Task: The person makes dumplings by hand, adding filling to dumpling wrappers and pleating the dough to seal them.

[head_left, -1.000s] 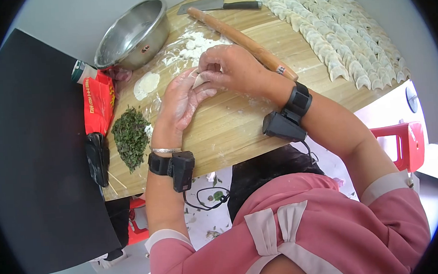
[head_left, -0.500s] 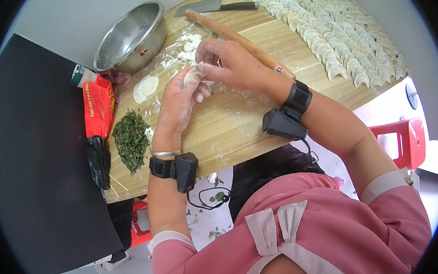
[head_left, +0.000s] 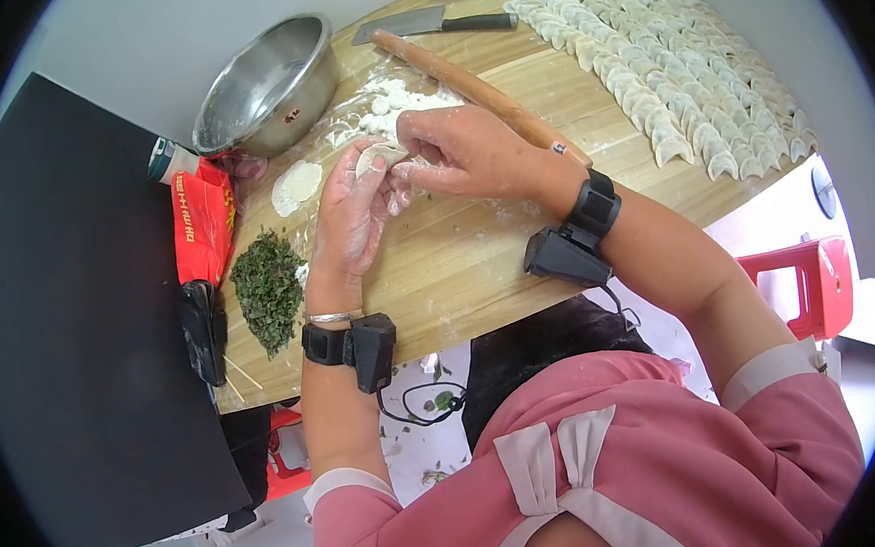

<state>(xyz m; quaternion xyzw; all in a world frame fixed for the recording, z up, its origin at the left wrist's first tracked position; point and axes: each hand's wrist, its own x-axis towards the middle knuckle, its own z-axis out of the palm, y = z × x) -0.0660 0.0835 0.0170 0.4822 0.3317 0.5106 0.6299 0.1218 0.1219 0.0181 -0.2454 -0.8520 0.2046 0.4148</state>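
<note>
A folded, half-moon dumpling (head_left: 380,158) is held between both hands above the board. My left hand (head_left: 349,214) cradles it with curled, floury fingers. From the other side, the fingertips of my right hand (head_left: 460,152) pinch its edge; part of the dumpling is hidden by them. A round dough wrapper (head_left: 297,187) lies flat just left of my left hand. White flour (head_left: 387,106) is scattered on the wood beyond the hands. The chopped green filling (head_left: 268,289) sits in a heap to the left, near my left wrist.
On the wooden board (head_left: 457,272) lie a rolling pin (head_left: 476,91) and a cleaver (head_left: 432,23) at the back. A steel bowl (head_left: 271,88) stands at back left, near a red bag (head_left: 202,223). Rows of finished dumplings (head_left: 656,70) cover the right side. A red stool (head_left: 809,286) is at far right.
Both hands have shifted slightly toward me. The dumpling now shows more plainly as a folded half-moon between them. The view has moved a little; the things on the board stay put.
</note>
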